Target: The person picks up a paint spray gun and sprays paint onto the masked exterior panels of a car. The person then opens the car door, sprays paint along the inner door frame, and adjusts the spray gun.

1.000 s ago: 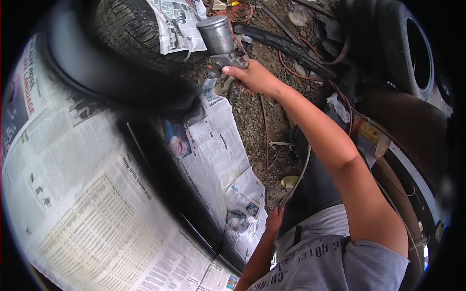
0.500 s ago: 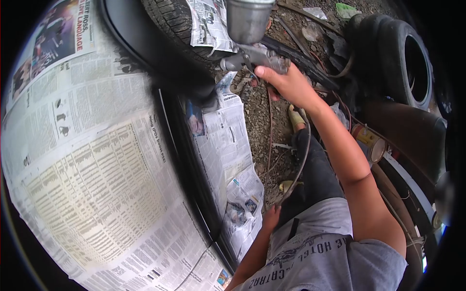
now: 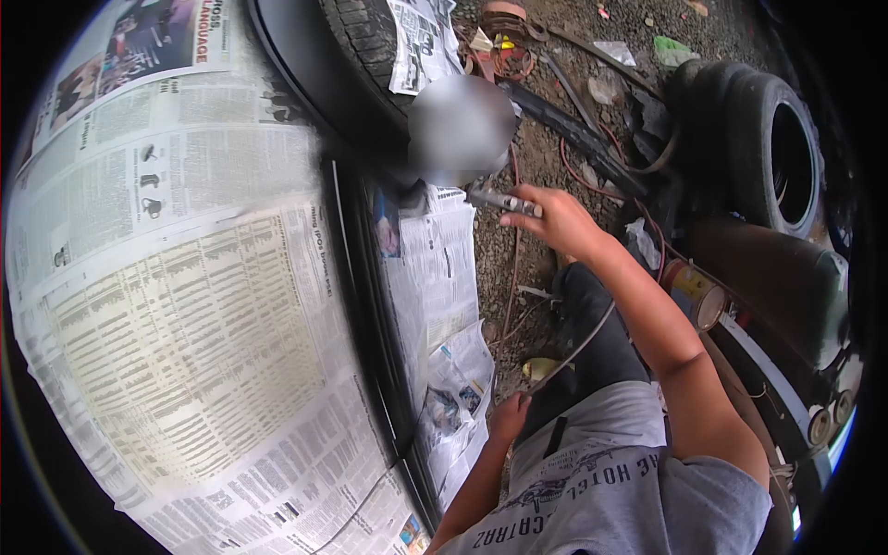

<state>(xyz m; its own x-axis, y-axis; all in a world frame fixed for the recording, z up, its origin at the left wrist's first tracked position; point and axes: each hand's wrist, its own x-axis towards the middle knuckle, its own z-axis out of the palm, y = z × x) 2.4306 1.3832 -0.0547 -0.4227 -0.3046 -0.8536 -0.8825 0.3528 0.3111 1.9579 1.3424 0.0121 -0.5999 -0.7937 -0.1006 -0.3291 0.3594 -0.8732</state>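
Note:
My right hand (image 3: 560, 222) is closed around the handle of a spray gun (image 3: 507, 202). The gun's metal cup (image 3: 461, 129) is blurred and sits in front of the black wheel-arch trim (image 3: 310, 88). My left hand (image 3: 509, 416), low and near my waist, is wrapped round a thin air hose (image 3: 575, 351) that runs up toward my right forearm. Left of the hands lies a car panel covered with newspaper (image 3: 185, 324). A black side strip (image 3: 356, 305) borders it, and more newspaper sheets (image 3: 439, 277) hang below.
A tyre (image 3: 361, 46) stands in the wheel arch, with newspaper tucked beside it. At right are old tyres (image 3: 777, 153), a large cylinder (image 3: 768, 268) and a paint can (image 3: 696, 294). Hoses and a black bar (image 3: 573, 139) lie on the gravel (image 3: 532, 166).
My right hand has come down and nearer my body with the spray gun, whose cup now tips toward my view. My left hand keeps hold of the hose. The view has shifted slightly.

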